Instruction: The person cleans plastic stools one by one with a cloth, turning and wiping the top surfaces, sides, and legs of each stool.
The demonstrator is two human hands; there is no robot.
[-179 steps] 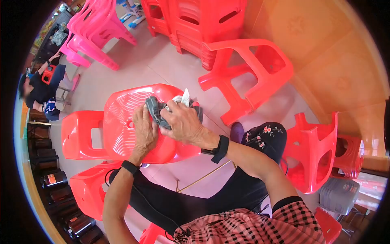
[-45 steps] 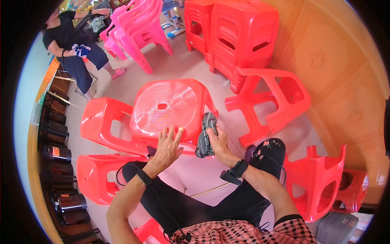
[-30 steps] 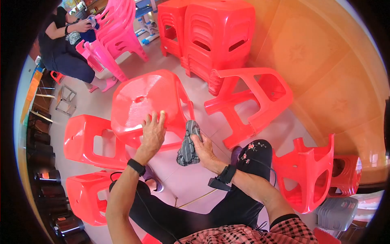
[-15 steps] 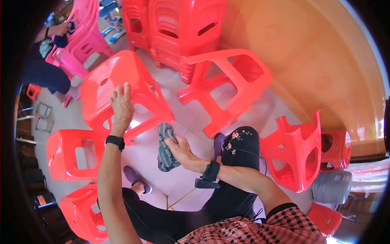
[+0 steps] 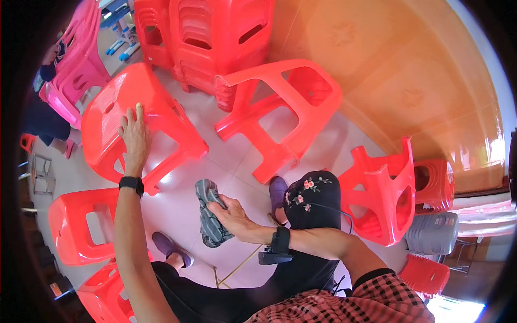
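Observation:
My left hand rests on the near edge of a red plastic stool, its fingers outstretched over the seat. In my right hand is a bunched grey, dark-striped cloth, gripped between thumb and fingers. The cloth hangs over the floor in front of me, apart from the stool. A second red stool lies tipped over ahead of me, its legs turned towards the left and towards me.
Tall stacked red stools stand against the orange wall. Another red stool lies tipped on the right, near grey stacked stools. More red stools stand on the left. A person is beside pink chairs.
The view has swung right, so most things sit further left. My left hand stays on the stool. The cloth remains in my right hand, slightly lower in the view.

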